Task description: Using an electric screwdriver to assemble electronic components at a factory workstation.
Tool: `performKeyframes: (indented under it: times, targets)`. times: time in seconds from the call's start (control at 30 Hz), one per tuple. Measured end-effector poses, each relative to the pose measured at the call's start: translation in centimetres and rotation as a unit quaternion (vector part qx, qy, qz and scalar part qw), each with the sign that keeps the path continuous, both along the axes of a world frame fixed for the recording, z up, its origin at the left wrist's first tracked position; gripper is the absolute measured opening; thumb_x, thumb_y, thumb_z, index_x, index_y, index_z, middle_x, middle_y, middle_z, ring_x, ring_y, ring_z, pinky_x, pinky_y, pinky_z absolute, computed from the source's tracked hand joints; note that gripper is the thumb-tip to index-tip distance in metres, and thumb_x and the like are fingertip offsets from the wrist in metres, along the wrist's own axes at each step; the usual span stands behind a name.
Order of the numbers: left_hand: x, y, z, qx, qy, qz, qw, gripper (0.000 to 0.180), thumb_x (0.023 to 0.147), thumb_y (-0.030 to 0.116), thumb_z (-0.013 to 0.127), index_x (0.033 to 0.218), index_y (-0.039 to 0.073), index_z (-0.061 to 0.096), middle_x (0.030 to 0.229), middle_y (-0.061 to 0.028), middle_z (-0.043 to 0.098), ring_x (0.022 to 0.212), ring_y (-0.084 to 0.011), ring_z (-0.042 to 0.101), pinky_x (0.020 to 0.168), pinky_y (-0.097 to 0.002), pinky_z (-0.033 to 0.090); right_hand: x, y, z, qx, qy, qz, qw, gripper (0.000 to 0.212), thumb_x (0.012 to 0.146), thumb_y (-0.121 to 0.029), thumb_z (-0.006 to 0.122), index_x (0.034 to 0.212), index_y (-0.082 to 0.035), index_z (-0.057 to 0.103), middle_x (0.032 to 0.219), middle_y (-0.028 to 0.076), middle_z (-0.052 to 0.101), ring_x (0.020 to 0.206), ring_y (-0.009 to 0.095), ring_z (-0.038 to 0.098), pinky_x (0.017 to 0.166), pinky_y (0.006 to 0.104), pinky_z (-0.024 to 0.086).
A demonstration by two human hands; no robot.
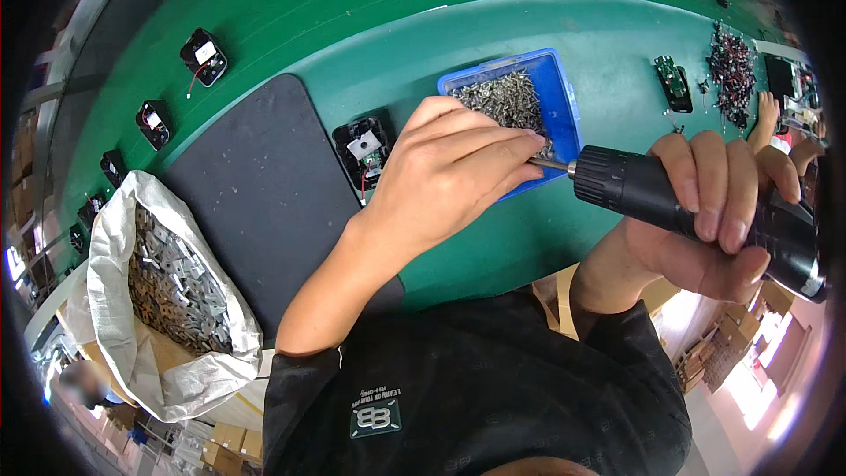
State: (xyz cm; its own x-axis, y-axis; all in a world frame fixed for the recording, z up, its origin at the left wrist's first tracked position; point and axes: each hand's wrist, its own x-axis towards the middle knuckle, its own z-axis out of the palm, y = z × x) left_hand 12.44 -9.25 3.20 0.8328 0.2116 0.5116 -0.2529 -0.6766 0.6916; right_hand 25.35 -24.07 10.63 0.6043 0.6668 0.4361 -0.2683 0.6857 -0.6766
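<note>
My right hand (714,203) is wrapped round a black electric screwdriver (630,181), which lies across the view with its tip to the left. At that tip the fingers of my left hand (449,163) are pinched together over the metal bit (551,164); any screw between them is too small to make out. Just beyond the fingertips stands a blue bin (560,92) holding a heap of small screws (511,97). Left of my left hand, a black housing (357,141) with a metal plate, a circuit board and a red wire lies partly behind the wrist.
A dark mat (256,167) covers the table's left part. Beside it sits a white sack (115,282) full of metal plates (181,282). More black housings (204,57) line the green belt at the back. At right are a pile of small parts (731,70) and another person's hand (765,123).
</note>
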Motion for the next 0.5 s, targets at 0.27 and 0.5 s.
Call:
performKeyframes:
  times: [0.27,0.5]
  targets:
    - [-0.3,0.3,-0.8,-0.028,-0.042,-0.069,0.996,0.025,0.066,0.016,0.077,0.085,0.004,0.067,0.077,-0.0028,0.065,0.070,-0.0181,0.060,0.066,-0.0300,0.043,-2.5,1.2,0.9,0.083,0.080,-0.005,0.993,0.043,0.066,-0.008,0.079,0.103,-0.013,0.057,0.068,-0.007,0.056,0.065,0.006,0.054,0.068,0.0202,0.044]
    - [-0.2,0.6,-1.2,-0.065,-0.091,-0.060,0.992,0.023,0.070,0.015,0.074,0.086,0.000,0.067,0.079,-0.0072,0.068,0.069,-0.0203,0.063,0.065,-0.0308,0.047,-0.5,-0.8,3.2,-0.072,0.040,0.046,0.996,0.039,0.065,-0.009,0.077,0.098,-0.013,0.057,0.067,-0.006,0.056,0.064,0.006,0.054,0.067,0.0211,0.045]
